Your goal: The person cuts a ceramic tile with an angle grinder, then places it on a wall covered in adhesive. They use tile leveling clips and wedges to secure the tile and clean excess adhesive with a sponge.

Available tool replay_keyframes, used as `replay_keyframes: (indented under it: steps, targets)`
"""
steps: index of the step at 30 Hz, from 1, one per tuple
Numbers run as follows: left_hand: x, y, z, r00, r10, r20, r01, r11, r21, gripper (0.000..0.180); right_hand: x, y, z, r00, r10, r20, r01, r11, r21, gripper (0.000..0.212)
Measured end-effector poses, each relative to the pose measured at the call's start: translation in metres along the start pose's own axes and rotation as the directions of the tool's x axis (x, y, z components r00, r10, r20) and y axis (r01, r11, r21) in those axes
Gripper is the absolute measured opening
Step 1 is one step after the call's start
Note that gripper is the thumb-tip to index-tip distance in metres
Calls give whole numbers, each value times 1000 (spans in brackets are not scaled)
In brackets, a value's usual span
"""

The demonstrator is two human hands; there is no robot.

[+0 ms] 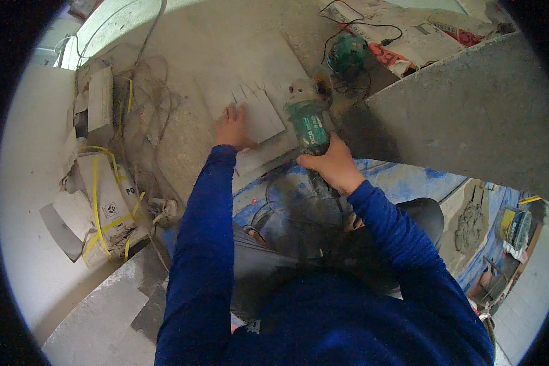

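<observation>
My right hand (335,163) is wrapped round the rear of a dusty green angle grinder (310,127), whose grey head points away from me. To the left of the grinder lies a pale tile piece (263,116) with several narrow slits cut in from its far edge. My left hand (232,128) rests on the near left part of this piece, fingers stretched out. Beneath it is a larger dusty light board (256,58). The grinder's disc cannot be made out.
Strapped tile boxes (107,201) stand at the left, near tangled string (155,97). Beyond the grinder sits a second green power tool (348,55) with a black cord. A large grey slab (470,104) stretches across the right. Wet mortar (471,226) lies on blue sheeting.
</observation>
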State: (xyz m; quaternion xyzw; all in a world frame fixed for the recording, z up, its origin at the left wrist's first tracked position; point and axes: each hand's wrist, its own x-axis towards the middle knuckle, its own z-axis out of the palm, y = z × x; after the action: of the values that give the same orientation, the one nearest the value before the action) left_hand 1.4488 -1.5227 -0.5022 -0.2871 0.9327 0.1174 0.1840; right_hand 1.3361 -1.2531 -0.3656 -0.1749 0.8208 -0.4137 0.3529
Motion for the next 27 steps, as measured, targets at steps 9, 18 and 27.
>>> replay_keyframes:
  steps: [9,18,27]
  targets:
    - [-16,44,2,925,-369,-96,356,926,-125,145,-4,-4,-17,999,-11,46,8,999,50,67]
    - [-24,54,-3,926,-360,-110,343,927,-151,140,-3,-13,-32,998,-58,-3,58,992,112,75]
    - [-12,110,4,746,-632,211,578,458,-675,122,-4,-19,-38,993,-116,-10,115,975,188,76]
